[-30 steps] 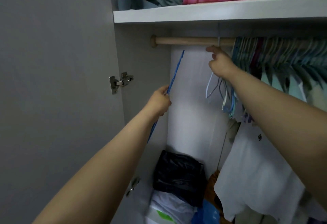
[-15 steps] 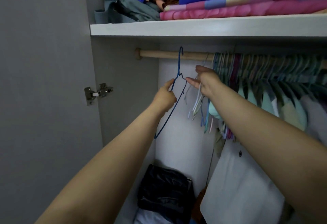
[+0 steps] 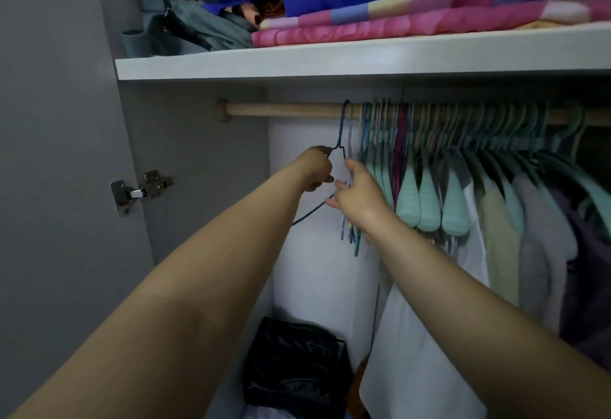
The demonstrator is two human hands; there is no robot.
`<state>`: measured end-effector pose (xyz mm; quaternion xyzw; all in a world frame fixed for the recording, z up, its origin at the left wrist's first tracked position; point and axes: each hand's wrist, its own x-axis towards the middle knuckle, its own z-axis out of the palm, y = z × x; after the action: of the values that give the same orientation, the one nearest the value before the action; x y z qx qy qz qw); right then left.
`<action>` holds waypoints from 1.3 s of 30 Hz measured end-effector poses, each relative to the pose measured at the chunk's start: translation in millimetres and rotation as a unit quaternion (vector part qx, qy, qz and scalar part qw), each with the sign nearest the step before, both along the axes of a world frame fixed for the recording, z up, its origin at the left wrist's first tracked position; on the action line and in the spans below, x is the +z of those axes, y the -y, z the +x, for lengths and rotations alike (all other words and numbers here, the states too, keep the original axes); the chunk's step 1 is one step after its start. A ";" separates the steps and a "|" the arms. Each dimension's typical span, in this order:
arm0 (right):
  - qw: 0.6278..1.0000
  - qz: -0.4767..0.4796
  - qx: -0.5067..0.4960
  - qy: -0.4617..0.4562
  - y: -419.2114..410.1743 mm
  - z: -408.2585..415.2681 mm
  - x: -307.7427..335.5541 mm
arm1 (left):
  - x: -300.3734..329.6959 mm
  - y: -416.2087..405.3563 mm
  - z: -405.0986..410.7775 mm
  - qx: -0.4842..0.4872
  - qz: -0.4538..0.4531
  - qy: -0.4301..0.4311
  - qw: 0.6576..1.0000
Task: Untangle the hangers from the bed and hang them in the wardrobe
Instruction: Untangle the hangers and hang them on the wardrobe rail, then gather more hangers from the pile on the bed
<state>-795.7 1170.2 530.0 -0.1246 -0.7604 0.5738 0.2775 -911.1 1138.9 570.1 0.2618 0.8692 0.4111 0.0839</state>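
Nearest, low in the wardrobe, we saw a black bag (image 3: 294, 362) on the floor, with a white garment (image 3: 420, 336) hanging to its right.

Both bare arms reached up and away from us. The left hand (image 3: 315, 167) had its fingers curled round the shoulder wire of the blue hanger (image 3: 340, 140), just below the neck. The hanger's hook sat over the rod (image 3: 284, 110), and its lower wire ran down-left behind the left wrist. The right hand (image 3: 355, 197) was just right of the left, touching the thin wire hangers (image 3: 353, 233) that hung beside the blue one; its fingers looked partly curled among the wires, but we could not tell whether they gripped any.

Further right along the rod we noted a dense row of teal hangers (image 3: 429, 200) carrying pale shirts (image 3: 499, 246).

On the left wall, a metal hinge (image 3: 142, 188) was fixed at about hand height.

Farthest and highest, the shelf (image 3: 330, 61) held a grey bag (image 3: 185, 25) at left and folded pink and blue bedding (image 3: 413, 8) to its right.
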 end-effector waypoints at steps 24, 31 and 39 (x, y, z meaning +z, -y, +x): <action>0.940 0.200 0.249 -0.115 209.4 46.0 -192.4 | -237.9 321.7 145.8 0.257 0.177 0.110 0.944; 0.767 0.298 0.551 0.140 377.7 130.3 -263.6 | -325.8 503.7 321.2 0.453 0.191 0.181 0.852; 0.574 0.328 0.722 0.206 595.5 303.5 -337.1 | -386.1 689.9 576.7 0.700 0.212 0.185 0.656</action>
<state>-492.2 574.7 192.9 0.4501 -0.7713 0.2548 -0.3708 -334.5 449.0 184.0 -0.4955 0.6509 0.5609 -0.1271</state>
